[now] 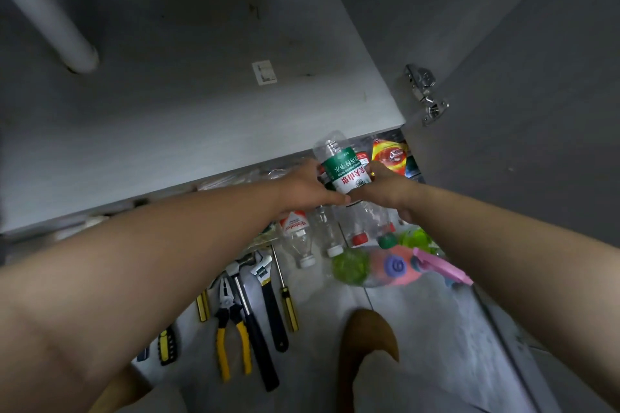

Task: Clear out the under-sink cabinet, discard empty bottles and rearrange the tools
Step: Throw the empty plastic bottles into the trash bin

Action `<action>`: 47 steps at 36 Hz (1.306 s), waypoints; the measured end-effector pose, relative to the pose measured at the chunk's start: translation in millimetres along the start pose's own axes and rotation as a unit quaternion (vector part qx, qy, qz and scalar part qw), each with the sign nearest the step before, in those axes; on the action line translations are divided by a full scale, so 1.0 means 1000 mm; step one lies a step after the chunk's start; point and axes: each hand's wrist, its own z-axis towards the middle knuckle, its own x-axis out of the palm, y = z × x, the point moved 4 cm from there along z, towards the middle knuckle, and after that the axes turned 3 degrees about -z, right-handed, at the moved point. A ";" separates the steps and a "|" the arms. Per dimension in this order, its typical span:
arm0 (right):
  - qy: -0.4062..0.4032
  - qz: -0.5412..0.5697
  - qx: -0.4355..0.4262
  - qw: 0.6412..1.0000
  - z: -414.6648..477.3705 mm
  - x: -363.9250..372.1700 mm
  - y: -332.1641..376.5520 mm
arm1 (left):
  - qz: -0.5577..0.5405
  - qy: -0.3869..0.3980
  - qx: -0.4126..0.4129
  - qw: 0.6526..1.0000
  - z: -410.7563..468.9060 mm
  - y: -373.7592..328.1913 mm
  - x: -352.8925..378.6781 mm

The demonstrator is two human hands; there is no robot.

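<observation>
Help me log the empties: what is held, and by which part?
The left hand and right hand grip the green-labelled bottle by its labelled middle, one on each side.

My bottle (343, 169) is clear, its label green and white with red characters; the pliers (227, 310) have yellow handles, the sprayer (436, 265) is pink.

Clear glossy plastic bottle (339, 161), shiny metal hinge (426, 94), matt grey cabinet floor (201, 94), rubber-grip pliers (231, 329)

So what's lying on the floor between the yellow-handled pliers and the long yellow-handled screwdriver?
Two tools: a hammer and an adjustable wrench, side by side between the pliers and the screwdriver, seen in the head view.
</observation>
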 end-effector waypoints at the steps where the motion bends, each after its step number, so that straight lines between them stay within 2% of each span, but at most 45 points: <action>1: 0.006 0.005 -0.018 1.000 0.000 -0.001 0.000 | -0.016 0.012 0.007 1.000 0.000 0.000 0.002; 7: 0.038 0.085 -0.119 0.989 0.000 -0.004 0.004 | -0.089 0.046 0.042 0.994 0.000 -0.007 0.003; 12: 0.095 0.167 -0.155 0.969 0.000 0.000 0.008 | -0.102 -0.032 0.085 0.991 0.001 -0.011 -0.017; 14: 0.091 0.172 -0.146 0.970 0.001 -0.001 0.007 | -0.102 -0.063 0.104 0.987 -0.001 -0.013 -0.026; 16: 0.031 0.119 -0.123 0.985 0.007 -0.005 0.002 | -0.127 -0.080 0.110 0.982 -0.003 -0.015 -0.035; 18: -0.079 -0.035 -0.102 0.991 0.015 -0.014 -0.006 | -0.158 -0.092 0.116 0.976 -0.004 -0.017 -0.043; 20: -0.155 -0.195 -0.070 0.966 0.022 -0.020 -0.015 | -0.170 -0.097 0.117 0.974 -0.005 -0.018 -0.049; 22: -0.179 -0.251 -0.021 0.951 0.025 -0.022 -0.024 | -0.179 -0.095 0.110 0.973 -0.005 -0.016 -0.052; 26: -0.171 -0.297 0.033 0.939 0.039 -0.025 -0.026 | -0.193 -0.077 0.080 0.975 -0.004 -0.005 -0.054; 30: -0.157 -0.287 0.066 0.943 0.057 -0.030 -0.016 | -0.201 -0.059 0.048 0.977 0.000 0.005 -0.056; 34: -0.184 -0.300 0.088 0.932 0.071 -0.033 -0.012 | -0.217 -0.055 0.035 0.974 0.001 0.012 -0.057; 40: -0.241 -0.316 0.067 0.915 0.072 -0.026 -0.011 | -0.203 -0.029 0.012 0.979 0.001 0.019 -0.053; 47: -0.243 -0.311 0.023 0.919 0.052 -0.028 -0.003 | -0.194 -0.009 0.018 0.981 -0.006 0.009 -0.055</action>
